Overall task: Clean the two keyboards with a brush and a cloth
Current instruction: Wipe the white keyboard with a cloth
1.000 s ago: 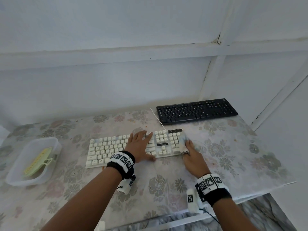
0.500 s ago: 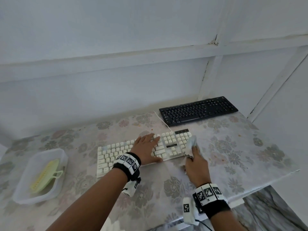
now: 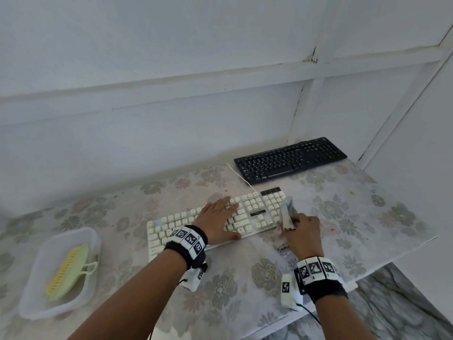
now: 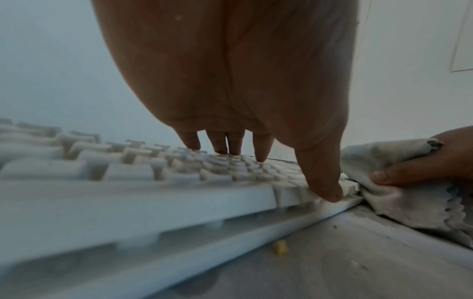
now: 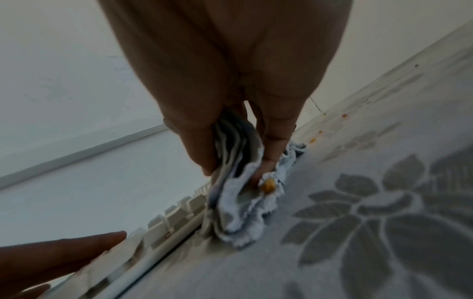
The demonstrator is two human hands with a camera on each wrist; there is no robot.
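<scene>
Here the cloth [image 3: 287,214] looks crumpled, grey-white, against white keyboard [image 3: 252,212]

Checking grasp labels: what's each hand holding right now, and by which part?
Right hand grips the cloth, bunched at its middle between thumb and fingers. Left hand holds nothing; it rests flat on the white keyboard.

No text can be read; key legends on the black keyboard [image 3: 290,159], upper right, seem too small to make out.
</scene>
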